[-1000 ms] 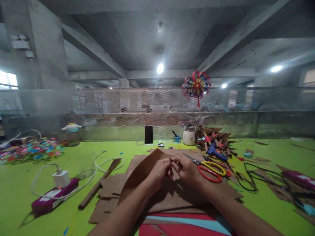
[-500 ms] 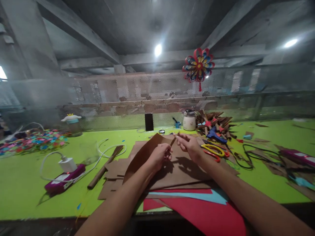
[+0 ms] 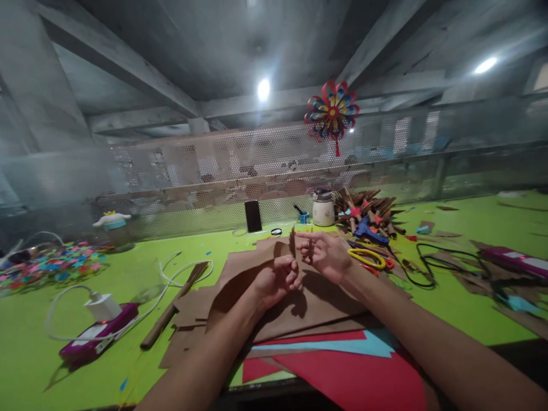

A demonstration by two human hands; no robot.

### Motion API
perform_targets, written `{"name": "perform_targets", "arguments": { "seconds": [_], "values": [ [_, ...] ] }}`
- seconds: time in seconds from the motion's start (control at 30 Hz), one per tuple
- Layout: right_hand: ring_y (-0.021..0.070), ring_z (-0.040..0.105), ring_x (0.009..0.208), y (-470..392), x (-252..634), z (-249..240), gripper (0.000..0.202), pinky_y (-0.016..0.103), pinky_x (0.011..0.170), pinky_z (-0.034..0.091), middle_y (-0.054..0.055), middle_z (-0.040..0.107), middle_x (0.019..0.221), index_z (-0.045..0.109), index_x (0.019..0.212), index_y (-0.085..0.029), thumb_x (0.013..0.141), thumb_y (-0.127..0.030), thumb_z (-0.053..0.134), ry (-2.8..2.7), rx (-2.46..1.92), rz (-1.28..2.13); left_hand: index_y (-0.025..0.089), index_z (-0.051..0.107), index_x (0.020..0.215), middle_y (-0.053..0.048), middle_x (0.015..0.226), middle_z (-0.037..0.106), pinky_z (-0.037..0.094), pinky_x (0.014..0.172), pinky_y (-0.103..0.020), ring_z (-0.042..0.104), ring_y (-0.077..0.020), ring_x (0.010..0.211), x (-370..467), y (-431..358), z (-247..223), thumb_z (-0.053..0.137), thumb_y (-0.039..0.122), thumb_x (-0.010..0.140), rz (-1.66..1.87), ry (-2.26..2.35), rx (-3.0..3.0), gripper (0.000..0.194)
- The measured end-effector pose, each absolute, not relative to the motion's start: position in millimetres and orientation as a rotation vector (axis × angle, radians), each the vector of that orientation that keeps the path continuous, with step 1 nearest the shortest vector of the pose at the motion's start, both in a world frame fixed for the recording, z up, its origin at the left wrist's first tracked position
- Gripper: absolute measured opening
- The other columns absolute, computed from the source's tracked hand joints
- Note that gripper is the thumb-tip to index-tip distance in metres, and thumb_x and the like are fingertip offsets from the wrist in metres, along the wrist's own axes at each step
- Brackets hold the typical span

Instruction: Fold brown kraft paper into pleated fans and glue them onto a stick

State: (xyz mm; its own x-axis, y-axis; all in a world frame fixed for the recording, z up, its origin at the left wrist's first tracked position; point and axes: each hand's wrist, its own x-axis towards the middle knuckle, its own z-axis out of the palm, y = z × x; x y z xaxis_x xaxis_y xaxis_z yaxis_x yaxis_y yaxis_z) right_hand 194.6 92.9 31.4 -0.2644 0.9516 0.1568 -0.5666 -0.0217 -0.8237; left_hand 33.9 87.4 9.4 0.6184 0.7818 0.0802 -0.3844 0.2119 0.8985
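Between the thumb and fingers of my left hand (image 3: pixel 279 279) is a narrow piece of brown paper (image 3: pixel 293 241), held upright, with a ragged, fringed-looking top. My right hand (image 3: pixel 325 254) is just to its right, fingers apart and the index finger stretched to the fringed end; I cannot tell whether it touches. Both hands are above a stack of brown paper sheets (image 3: pixel 329 308), whose upper left sheet curls upward. Red paper (image 3: pixel 355 377) and light blue paper (image 3: pixel 368 343) stick out under the stack's near edge.
A rolled brown paper stick (image 3: pixel 160 328) lies left of the stack, near a purple power strip (image 3: pixel 79 351) with a white charger and cable. Yellow-handled scissors (image 3: pixel 367 258), a blue glue gun (image 3: pixel 370 230), a pile of brown paper pieces (image 3: pixel 381 205) and a jar (image 3: pixel 323 210) stand right.
My right fingers have gone from a pinch at the paper's top to spread apart. The brown paper piece now stands more upright, its top looking fringed. The view has shifted slightly.
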Motion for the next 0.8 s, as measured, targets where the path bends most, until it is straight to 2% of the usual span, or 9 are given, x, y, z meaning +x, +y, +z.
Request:
{"name": "perform_targets", "arguments": {
  "seconds": [0.17, 0.3, 0.4, 0.47, 0.57, 0.63, 0.7, 0.8],
  "values": [
    [0.0134, 0.052, 0.061, 91.7, 194.7, 35.2, 0.023, 0.024, 0.053, 0.041, 0.005, 0.057, 0.07, 0.06, 0.092, -0.015, 0.074, -0.025, 0.048, -0.911, -0.453, 1.665, 0.013, 0.055, 0.07, 0.001, 0.047, 0.039, 0.029, 0.05, -0.024, 0.045, -0.0117, 0.047, 34.2, 84.4, 9.2, 0.046, 0.027, 0.082, 0.803, 0.415, 1.116, 0.021],
    [0.0117, 0.05, 0.057, 96.5, 193.5, 35.3, 0.018, 0.023, 0.051, 0.038, 0.005, 0.058, 0.068, 0.062, 0.081, -0.015, 0.075, -0.024, 0.048, -0.905, -0.454, 1.66, 0.014, 0.053, 0.071, 0.001, 0.048, 0.039, 0.03, 0.052, -0.024, 0.046, -0.0126, 0.049, 35.9, 81.5, 10.6, 0.047, 0.027, 0.082, 0.766, 0.429, 1.143, 0.018],
    [0.0106, 0.049, 0.057, 99.0, 190.0, 33.0, 0.009, 0.022, 0.05, 0.037, 0.004, 0.06, 0.068, 0.062, 0.072, -0.015, 0.071, -0.022, 0.057, -0.939, -0.47, 1.615, 0.014, 0.052, 0.07, 0.0, 0.05, 0.04, 0.031, 0.054, -0.025, 0.05, -0.0146, 0.053, 37.3, 79.4, 11.9, 0.047, 0.028, 0.082, 0.726, 0.423, 1.158, 0.018],
    [0.0102, 0.05, 0.058, 98.4, 187.9, 31.4, 0.009, 0.021, 0.052, 0.037, 0.003, 0.061, 0.069, 0.062, 0.07, -0.016, 0.069, -0.025, 0.062, -0.972, -0.47, 1.593, 0.015, 0.051, 0.071, 0.0, 0.053, 0.042, 0.033, 0.057, -0.027, 0.052, -0.0158, 0.056, 37.8, 78.5, 12.5, 0.046, 0.028, 0.082, 0.713, 0.399, 1.16, 0.018],
    [0.0092, 0.05, 0.058, 96.7, 187.4, 29.2, 0.02, 0.021, 0.052, 0.037, 0.001, 0.06, 0.069, 0.063, 0.073, -0.016, 0.069, -0.035, 0.066, -1.049, -0.528, 1.529, 0.015, 0.051, 0.071, -0.002, 0.056, 0.044, 0.035, 0.062, -0.029, 0.053, -0.0175, 0.06, 37.6, 77.8, 12.9, 0.044, 0.025, 0.082, 0.715, 0.351, 1.165, 0.017],
    [0.0076, 0.045, 0.051, 96.5, 188.8, 28.1, 0.028, 0.02, 0.047, 0.033, -0.001, 0.056, 0.06, 0.065, 0.074, -0.015, 0.068, -0.041, 0.067, -1.094, -0.6, 1.431, 0.015, 0.051, 0.069, -0.002, 0.056, 0.044, 0.035, 0.064, -0.03, 0.054, -0.0182, 0.062, 37.2, 77.8, 13.0, 0.042, 0.024, 0.083, 0.71, 0.331, 1.166, 0.018],
    [0.0056, 0.036, 0.043, 97.1, 190.2, 27.6, 0.034, 0.019, 0.041, 0.027, -0.005, 0.045, 0.047, 0.066, 0.076, -0.013, 0.066, -0.046, 0.068, -1.111, -0.659, 1.348, 0.014, 0.051, 0.069, -0.002, 0.056, 0.045, 0.035, 0.065, -0.03, 0.054, -0.0183, 0.063, 37.1, 77.7, 12.9, 0.041, 0.022, 0.083, 0.704, 0.317, 1.165, 0.019],
    [0.0036, 0.026, 0.037, 97.5, 190.6, 28.5, 0.039, 0.019, 0.037, 0.021, -0.01, 0.035, 0.041, 0.065, 0.076, -0.012, 0.062, -0.048, 0.07, -1.085, -0.68, 1.339, 0.014, 0.051, 0.068, -0.003, 0.057, 0.046, 0.036, 0.065, -0.031, 0.054, -0.0183, 0.064, 37.9, 77.1, 12.5, 0.04, 0.021, 0.084, 0.693, 0.297, 1.153, 0.02]
  ]
}}
